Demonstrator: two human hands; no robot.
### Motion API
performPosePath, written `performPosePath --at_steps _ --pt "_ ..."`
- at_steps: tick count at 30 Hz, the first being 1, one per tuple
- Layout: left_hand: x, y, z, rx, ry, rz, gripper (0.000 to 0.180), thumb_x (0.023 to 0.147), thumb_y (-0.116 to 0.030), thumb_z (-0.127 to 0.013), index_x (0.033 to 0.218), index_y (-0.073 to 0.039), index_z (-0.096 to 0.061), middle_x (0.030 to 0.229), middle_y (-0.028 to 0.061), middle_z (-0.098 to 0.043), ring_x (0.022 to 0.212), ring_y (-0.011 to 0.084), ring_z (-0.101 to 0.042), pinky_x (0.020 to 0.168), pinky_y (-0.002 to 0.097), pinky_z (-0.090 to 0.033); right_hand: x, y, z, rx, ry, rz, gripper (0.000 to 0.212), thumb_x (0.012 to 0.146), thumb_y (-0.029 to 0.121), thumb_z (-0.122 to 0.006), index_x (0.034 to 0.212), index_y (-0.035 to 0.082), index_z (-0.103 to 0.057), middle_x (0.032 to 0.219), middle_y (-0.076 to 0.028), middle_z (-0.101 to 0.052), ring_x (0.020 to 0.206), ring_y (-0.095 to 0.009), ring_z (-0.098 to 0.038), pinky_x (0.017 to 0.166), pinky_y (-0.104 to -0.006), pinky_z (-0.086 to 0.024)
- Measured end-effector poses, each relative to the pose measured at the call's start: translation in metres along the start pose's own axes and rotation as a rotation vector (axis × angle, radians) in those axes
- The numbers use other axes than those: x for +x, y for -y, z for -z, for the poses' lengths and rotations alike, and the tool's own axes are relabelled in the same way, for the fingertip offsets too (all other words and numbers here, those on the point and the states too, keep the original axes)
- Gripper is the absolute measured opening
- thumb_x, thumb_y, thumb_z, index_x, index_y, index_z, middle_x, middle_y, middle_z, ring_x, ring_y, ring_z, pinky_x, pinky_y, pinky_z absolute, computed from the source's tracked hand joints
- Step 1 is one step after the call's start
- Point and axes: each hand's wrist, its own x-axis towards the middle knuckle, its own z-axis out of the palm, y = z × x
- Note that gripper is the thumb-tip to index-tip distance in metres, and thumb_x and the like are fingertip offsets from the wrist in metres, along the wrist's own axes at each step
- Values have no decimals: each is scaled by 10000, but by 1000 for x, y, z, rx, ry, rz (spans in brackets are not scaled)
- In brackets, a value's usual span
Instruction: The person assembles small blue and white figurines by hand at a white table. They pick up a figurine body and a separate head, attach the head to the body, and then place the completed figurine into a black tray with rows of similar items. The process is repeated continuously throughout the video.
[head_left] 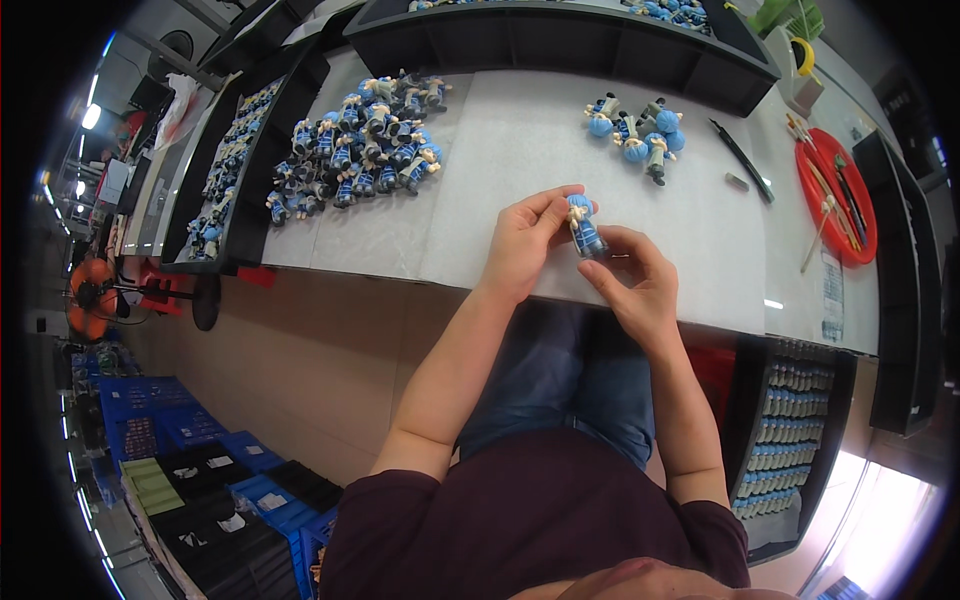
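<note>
Between my two hands is a small figurine [583, 228] with light blue hair and a blue and grey outfit, held upright just over the table's front edge. My left hand [528, 238] pinches it near the head. Lower down, the fingers and thumb of my right hand [636, 277] close around its base. Several similar figurines [636, 135] lie in a loose group beyond my hands, to the right. A larger heap of figurines [360, 140] covers the table on the left.
A black pen-like tool [742, 160] and a small grey piece [736, 182] lie at the right, beside a red oval tray [868, 215] with brushes. Black trays [560, 50] border the far side and left. Another tray holds rows of figurines [795, 430] at lower right.
</note>
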Motion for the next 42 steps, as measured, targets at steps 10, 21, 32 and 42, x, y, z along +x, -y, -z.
performPosePath --at_steps 10,21,32,42 --pt "-1 2 -1 -16 -21 -54 264 878 -151 -515 1078 19 -549 940 96 -613 853 141 -580 761 288 -478 -1 0 4 64 -7 -111 235 870 132 -531 1032 -37 -558 839 -71 -598 761 -108 -546 698 -234 -446" --pt "0 4 1 -33 4 -87 240 865 -136 -537 1060 1 -565 910 60 -608 825 128 -572 752 290 -478 0 -2 5 17 8 -114 225 903 137 -464 1035 -21 -556 811 -54 -585 749 -104 -524 701 -233 -428" --pt "-1 5 2 -18 -7 -106 264 832 -111 -580 1069 4 -574 892 62 -621 790 125 -582 723 268 -476 1 3 4 -51 24 -117 214 893 96 -459 1048 -22 -547 844 -62 -591 772 -109 -534 726 -240 -431" --pt "-1 6 3 -27 7 -117 265 828 -108 -586 1071 -1 -577 881 53 -625 775 111 -578 705 253 -469 0 -3 2 -55 28 -82 241 825 75 -569 1046 -19 -544 927 -97 -612 823 -136 -582 721 -255 -470"
